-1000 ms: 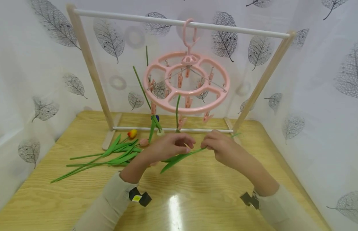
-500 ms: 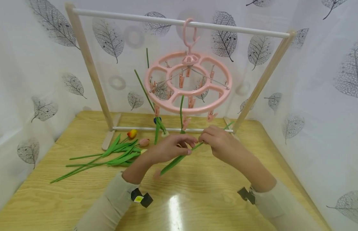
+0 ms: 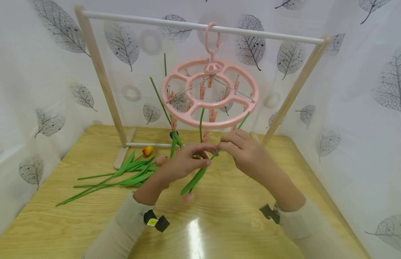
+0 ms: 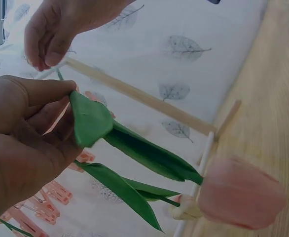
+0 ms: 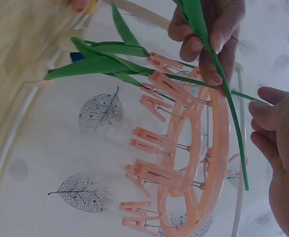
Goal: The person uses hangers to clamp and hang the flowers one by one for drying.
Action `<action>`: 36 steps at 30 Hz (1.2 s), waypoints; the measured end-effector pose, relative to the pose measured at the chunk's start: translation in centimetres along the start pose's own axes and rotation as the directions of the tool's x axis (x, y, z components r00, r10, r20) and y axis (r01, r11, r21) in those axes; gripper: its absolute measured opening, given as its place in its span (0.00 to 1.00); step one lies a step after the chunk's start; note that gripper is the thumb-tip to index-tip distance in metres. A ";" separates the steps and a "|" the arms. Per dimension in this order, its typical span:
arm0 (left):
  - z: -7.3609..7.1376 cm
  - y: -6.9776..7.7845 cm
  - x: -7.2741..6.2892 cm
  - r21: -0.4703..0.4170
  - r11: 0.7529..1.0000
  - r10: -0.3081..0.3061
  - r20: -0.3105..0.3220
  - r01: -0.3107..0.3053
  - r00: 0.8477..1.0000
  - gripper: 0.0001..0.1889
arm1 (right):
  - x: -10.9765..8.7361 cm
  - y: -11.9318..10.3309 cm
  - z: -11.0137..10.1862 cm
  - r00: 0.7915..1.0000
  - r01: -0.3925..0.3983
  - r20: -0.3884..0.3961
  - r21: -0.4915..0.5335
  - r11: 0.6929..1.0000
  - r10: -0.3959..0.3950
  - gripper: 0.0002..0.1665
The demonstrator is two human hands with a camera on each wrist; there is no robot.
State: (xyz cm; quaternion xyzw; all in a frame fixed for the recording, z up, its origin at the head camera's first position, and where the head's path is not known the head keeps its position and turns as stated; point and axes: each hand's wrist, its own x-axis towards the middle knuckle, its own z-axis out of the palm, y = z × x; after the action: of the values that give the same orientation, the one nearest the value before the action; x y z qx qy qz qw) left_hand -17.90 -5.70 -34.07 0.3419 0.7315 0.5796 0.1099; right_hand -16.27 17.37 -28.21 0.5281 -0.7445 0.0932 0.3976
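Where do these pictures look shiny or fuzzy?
In the head view, a bright streak of glare on the table; in the left wrist view, dimmer light and a soft-edged pink tulip up close; in the right wrist view, dim too, the table smeared but the upper printed leaf crisper.

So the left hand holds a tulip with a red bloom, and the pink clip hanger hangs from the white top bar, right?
Not quite: in the left wrist view, the left hand holds a tulip with a pink bloom, not red. The pink clip hanger does hang from the white top bar.
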 end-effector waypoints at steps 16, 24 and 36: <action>1.9 0.6 0.2 -0.249 0.948 0.146 -0.219 -0.200 0.965 0.22 | 1.2 -2.1 1.5 0.638 -0.417 -0.073 0.804 0.423 0.767 0.28; 2.2 0.0 0.6 -0.240 0.958 0.114 -0.180 -0.156 0.977 0.23 | 1.3 -1.9 2.1 0.559 -0.456 -0.028 0.824 0.336 0.828 0.27; 2.1 -0.6 0.7 -0.195 0.975 0.078 -0.143 -0.105 0.987 0.25 | 1.1 -1.1 2.4 0.510 -0.483 -0.021 0.820 0.307 0.860 0.27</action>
State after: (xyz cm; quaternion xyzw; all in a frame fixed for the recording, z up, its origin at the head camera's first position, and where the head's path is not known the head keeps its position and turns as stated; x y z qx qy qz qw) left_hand -17.46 -3.74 -35.13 0.3224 0.6581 0.6771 0.0675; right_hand -16.68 14.77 -29.40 0.2203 -0.6736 0.6657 0.2337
